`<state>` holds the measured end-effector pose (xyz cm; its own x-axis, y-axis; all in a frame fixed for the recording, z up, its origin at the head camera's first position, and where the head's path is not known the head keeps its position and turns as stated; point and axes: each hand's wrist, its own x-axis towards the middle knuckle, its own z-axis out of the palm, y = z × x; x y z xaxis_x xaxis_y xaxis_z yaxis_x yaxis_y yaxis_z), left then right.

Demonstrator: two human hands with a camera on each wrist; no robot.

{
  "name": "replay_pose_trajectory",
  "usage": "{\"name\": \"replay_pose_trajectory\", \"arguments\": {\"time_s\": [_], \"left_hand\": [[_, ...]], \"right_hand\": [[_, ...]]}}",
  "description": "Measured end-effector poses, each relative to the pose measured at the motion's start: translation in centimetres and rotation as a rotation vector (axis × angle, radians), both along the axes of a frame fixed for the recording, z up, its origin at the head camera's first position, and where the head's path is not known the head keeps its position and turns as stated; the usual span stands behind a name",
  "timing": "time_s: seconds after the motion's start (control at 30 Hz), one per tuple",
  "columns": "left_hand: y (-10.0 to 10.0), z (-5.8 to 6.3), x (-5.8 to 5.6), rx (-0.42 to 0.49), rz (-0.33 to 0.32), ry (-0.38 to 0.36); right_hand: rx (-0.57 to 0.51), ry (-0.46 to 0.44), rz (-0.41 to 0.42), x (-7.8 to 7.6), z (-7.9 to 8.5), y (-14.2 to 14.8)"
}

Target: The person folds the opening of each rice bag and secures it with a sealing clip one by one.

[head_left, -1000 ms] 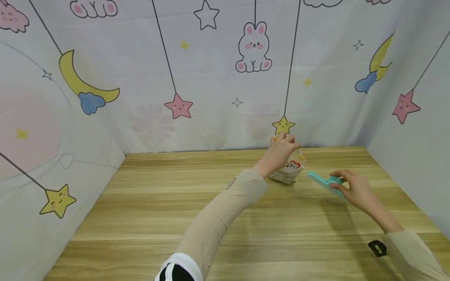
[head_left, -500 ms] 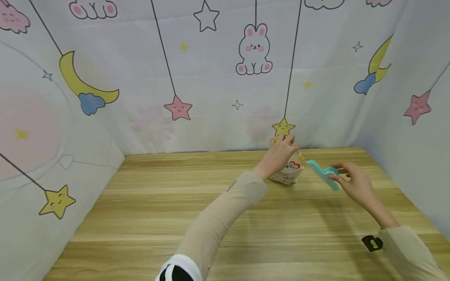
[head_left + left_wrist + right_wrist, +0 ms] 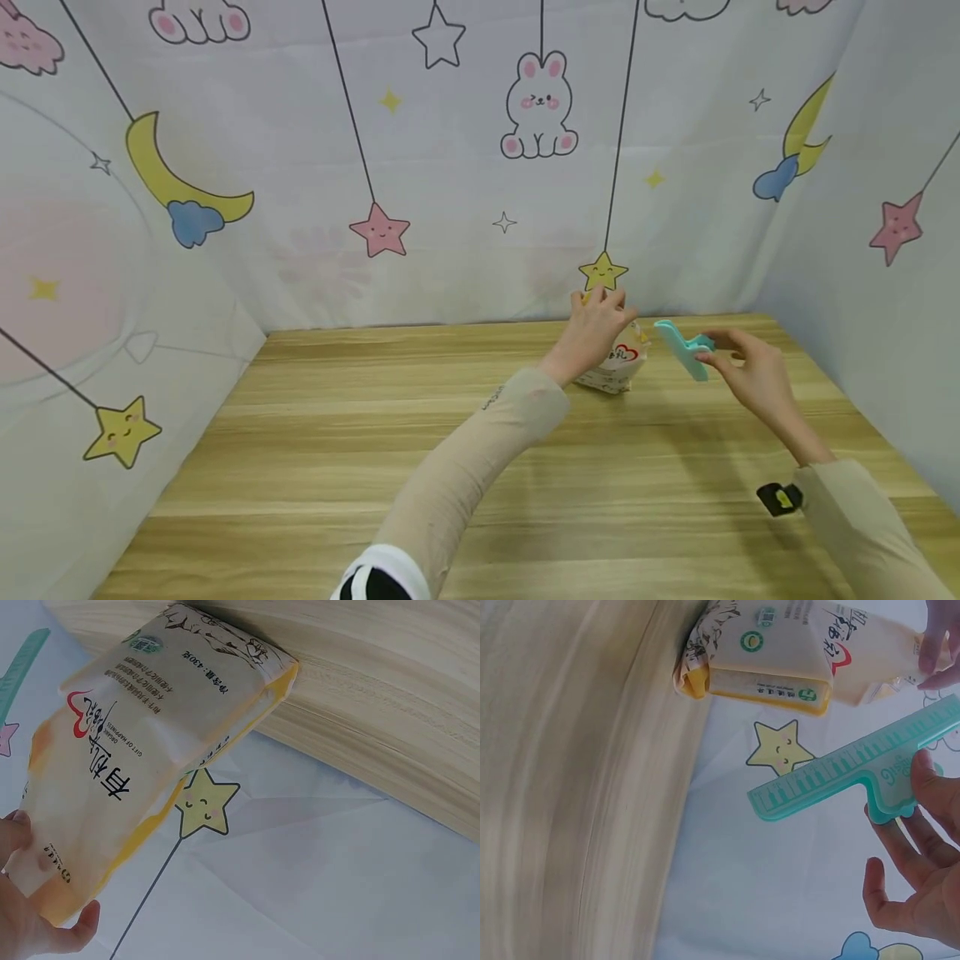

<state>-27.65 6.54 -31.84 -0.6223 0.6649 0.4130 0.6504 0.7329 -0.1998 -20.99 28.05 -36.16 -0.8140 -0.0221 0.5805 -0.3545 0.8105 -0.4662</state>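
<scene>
A cream and yellow printed food bag [image 3: 618, 367] with a red heart stands on the wooden table near its back edge. My left hand [image 3: 592, 329] grips the bag's narrow top; the left wrist view has the thumb and fingers [image 3: 15, 832] at opposite edges of it. Just right of the bag, my right hand [image 3: 753, 371] pinches a long teal clip [image 3: 682, 350] by its grip tabs. Piano-key markings run along the clip's straight bar in the right wrist view, where the bar lies tilted, apart from the bag.
Behind the table [image 3: 337, 433] hangs a pale curtain [image 3: 450, 167] printed with stars, moons and a rabbit. More of the pale fabric encloses the left and right sides. A black strap piece [image 3: 780, 498] sits at the right sleeve's cuff.
My right hand has lifted the teal clip upward, and its bar is now steeper. My left hand keeps its hold on the bag and has barely moved.
</scene>
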Motion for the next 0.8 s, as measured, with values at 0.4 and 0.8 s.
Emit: {"name": "replay_pose_trajectory", "arguments": {"time_s": [0.4,0.8], "left_hand": [[0.2,-0.2,-0.3,-0.018,0.048,0.068],[0.1,0.1,-0.4,-0.013,0.05,0.037]], "right_hand": [[-0.019,0.132,0.04,-2.1,0.4,-0.4],[-0.095,0.019,0.051,-3.7,0.5,-0.6]]}}
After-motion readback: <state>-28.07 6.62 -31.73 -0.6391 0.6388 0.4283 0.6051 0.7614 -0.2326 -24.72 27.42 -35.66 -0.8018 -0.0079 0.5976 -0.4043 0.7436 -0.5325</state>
